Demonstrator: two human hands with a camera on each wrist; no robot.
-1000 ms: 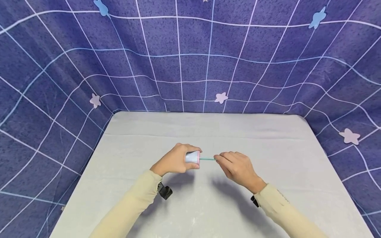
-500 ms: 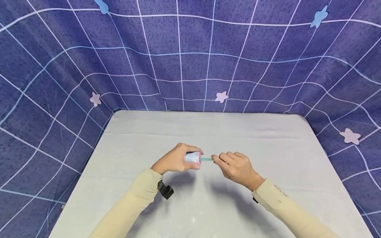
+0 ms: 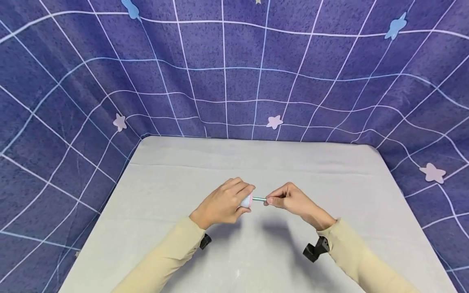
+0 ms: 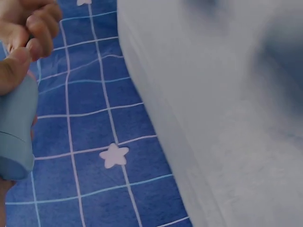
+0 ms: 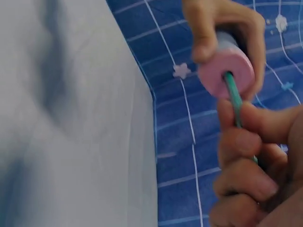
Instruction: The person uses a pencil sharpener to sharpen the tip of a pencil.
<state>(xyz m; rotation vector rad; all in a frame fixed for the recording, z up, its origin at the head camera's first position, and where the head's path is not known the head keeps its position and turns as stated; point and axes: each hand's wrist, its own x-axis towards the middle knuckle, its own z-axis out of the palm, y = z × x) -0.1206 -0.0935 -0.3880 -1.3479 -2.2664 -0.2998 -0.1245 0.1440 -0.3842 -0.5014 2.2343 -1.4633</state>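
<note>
My left hand (image 3: 221,202) grips a light blue pencil sharpener (image 4: 16,118), fingers over its top and thumb below. Its round pink end (image 5: 215,75) has a hole in the middle and faces my right hand (image 3: 294,203). A thin green pencil (image 5: 233,92) runs into that hole. Thumb and index finger of my right hand pinch the pencil, the other fingers curled beneath, as the right wrist view shows. Both hands are held above the table, their shadows falling below. The tip inside the sharpener is hidden.
A white cloth covers the table (image 3: 205,154). Behind it and at both sides hangs a purple-blue curtain (image 3: 205,81) with grid lines and stars. Black wrist cameras, such as the right one (image 3: 311,252), hang under both cream sleeves (image 3: 351,252).
My right hand has rolled over, from its back facing up to thumb side up, still pinching the pencil. My left hand has turned too and now covers more of the sharpener.
</note>
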